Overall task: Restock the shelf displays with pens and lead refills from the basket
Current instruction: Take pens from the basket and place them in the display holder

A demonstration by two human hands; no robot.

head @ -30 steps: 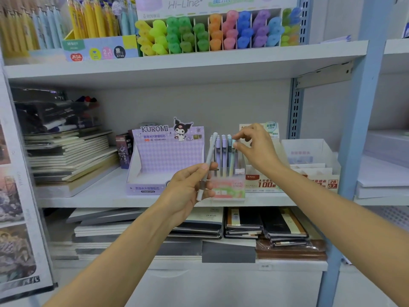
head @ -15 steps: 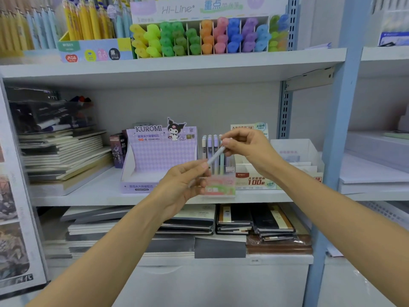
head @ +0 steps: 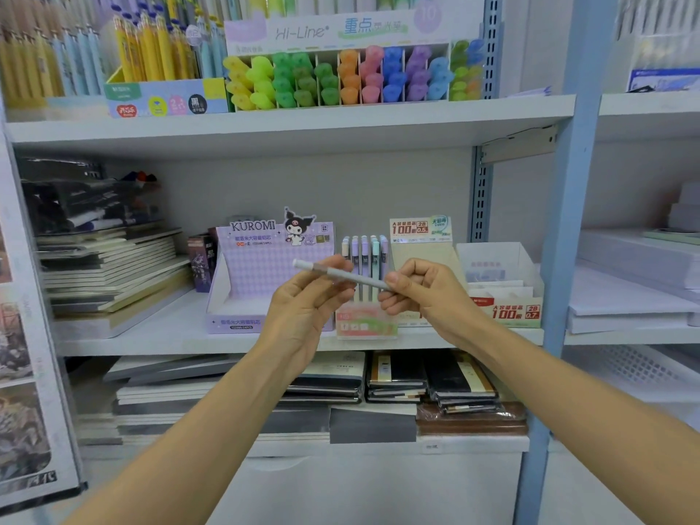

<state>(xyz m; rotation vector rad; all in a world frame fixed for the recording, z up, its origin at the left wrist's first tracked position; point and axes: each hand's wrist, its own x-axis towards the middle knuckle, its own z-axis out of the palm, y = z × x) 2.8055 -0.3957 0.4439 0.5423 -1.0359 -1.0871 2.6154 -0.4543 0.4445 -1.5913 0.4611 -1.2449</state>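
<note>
A pale grey pen [head: 341,276] lies almost level in front of the middle shelf, held at both ends. My left hand [head: 307,308] holds its left part between thumb and fingers. My right hand [head: 424,293] pinches its right end. Just behind the hands stands a small clear pen display [head: 365,323] with several pastel pens upright in it. To its left is the purple Kuromi lead refill box [head: 265,274]. To its right are beige and white lead refill boxes [head: 503,289]. The basket is not in view.
Stacks of notebooks [head: 110,274] fill the left of the middle shelf and the shelf below [head: 397,380]. The top shelf carries highlighters [head: 341,77] and yellow pens [head: 159,51]. A blue upright post [head: 557,259] stands at the right.
The pen has tipped from upright in my left hand to almost level. My right hand left the display pens and took hold of the pen's end.
</note>
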